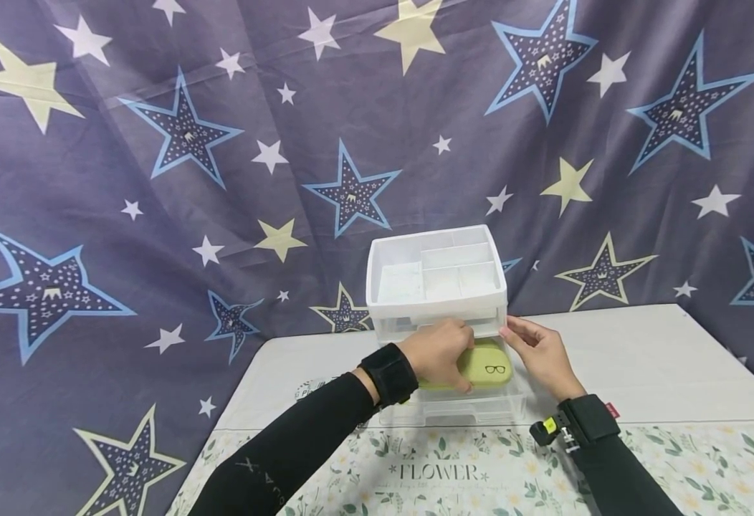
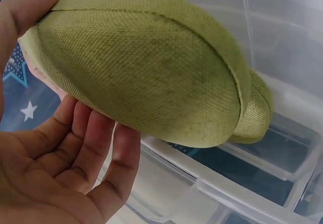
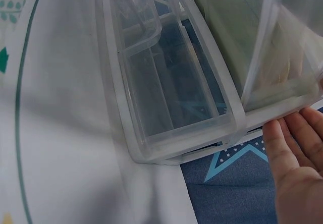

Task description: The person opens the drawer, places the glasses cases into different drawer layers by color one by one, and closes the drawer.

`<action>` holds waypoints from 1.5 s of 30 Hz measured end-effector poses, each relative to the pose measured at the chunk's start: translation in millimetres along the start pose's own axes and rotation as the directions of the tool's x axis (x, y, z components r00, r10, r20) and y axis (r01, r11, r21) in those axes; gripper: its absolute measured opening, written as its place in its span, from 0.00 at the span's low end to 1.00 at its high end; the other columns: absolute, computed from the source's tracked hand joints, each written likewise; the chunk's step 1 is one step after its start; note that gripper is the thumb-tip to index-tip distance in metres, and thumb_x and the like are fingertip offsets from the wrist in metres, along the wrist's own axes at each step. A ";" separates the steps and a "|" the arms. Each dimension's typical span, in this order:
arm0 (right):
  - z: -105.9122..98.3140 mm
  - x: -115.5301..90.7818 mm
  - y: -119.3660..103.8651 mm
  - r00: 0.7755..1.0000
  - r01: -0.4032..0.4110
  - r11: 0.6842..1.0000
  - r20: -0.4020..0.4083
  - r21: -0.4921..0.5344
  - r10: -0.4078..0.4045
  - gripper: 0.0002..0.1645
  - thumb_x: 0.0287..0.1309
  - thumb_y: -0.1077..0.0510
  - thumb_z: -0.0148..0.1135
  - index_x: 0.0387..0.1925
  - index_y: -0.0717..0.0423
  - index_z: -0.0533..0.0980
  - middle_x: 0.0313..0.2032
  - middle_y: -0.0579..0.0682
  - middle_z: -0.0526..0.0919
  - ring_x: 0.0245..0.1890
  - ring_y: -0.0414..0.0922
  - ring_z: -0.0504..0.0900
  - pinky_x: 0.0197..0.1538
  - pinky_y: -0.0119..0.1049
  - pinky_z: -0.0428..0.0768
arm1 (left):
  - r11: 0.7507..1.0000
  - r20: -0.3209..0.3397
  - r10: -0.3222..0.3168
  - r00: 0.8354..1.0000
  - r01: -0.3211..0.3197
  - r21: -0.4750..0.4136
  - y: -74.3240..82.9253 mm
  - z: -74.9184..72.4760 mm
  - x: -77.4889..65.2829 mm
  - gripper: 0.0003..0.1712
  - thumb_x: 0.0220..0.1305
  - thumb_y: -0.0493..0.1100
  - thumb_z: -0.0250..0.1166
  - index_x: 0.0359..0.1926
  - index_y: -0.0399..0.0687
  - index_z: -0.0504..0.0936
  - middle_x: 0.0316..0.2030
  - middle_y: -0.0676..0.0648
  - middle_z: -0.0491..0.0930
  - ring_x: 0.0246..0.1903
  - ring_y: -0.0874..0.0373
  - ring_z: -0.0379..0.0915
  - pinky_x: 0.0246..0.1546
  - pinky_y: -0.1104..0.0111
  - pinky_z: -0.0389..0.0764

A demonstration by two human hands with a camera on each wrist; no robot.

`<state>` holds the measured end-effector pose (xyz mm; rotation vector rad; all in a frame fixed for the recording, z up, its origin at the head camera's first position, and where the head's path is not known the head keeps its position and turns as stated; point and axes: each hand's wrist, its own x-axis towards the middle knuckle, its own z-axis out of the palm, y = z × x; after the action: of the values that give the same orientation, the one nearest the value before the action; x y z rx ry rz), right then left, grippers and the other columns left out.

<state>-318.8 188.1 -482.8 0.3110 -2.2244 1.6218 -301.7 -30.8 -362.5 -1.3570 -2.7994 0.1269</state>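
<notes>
My left hand (image 1: 438,355) grips a yellow-green glasses case (image 1: 488,364) with a small glasses picture on it, at the front of a drawer unit (image 1: 438,309). In the left wrist view the thumb lies on one side of the fabric case (image 2: 141,67) and the fingers on the other. Behind it a second rounded green end (image 2: 256,110) shows; whether it belongs to the same case I cannot tell. My right hand (image 1: 541,351) holds the unit's right front edge, fingertips against the plastic (image 3: 282,110) in the right wrist view.
The unit's white top tray (image 1: 457,254) is divided into compartments. Below, a clear drawer (image 1: 474,410) sits low at the front. The table has a white top (image 1: 609,358) and a floral cloth (image 1: 693,459). A star-patterned curtain (image 1: 377,107) hangs behind.
</notes>
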 end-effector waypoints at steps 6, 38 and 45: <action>0.2 1.7 2.5 1.000 0.010 1.000 -0.003 0.003 -0.010 0.30 0.71 0.44 0.64 0.65 0.59 0.77 0.55 0.59 0.85 0.47 0.23 0.78 0.53 0.16 0.76 | 1.000 0.014 0.011 1.000 -0.011 0.012 -0.9 -1.8 2.6 0.34 0.43 0.60 0.84 0.44 0.44 0.82 0.34 0.56 0.76 0.32 0.64 0.70 0.30 0.78 0.72; 1.1 0.3 2.0 1.000 0.011 1.000 0.003 0.014 -0.011 0.30 0.71 0.44 0.64 0.65 0.59 0.77 0.55 0.58 0.85 0.49 0.25 0.79 0.53 0.17 0.76 | 0.999 0.093 -0.048 0.994 0.048 0.010 11.0 5.2 3.6 0.22 0.47 0.56 0.83 0.27 0.52 0.78 0.25 0.59 0.74 0.25 0.65 0.69 0.24 0.77 0.70; 0.8 -0.5 2.0 1.000 0.006 1.000 0.000 0.010 -0.006 0.30 0.71 0.44 0.64 0.65 0.59 0.77 0.55 0.58 0.85 0.48 0.23 0.78 0.53 0.17 0.76 | 0.999 0.094 -0.041 0.995 0.038 0.034 12.7 7.9 4.1 0.22 0.49 0.56 0.82 0.27 0.52 0.78 0.25 0.58 0.74 0.25 0.65 0.69 0.24 0.77 0.70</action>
<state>-319.3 187.9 -485.0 0.3205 -2.2140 1.6296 -294.8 -20.3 -371.5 -1.3219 -2.8855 0.2412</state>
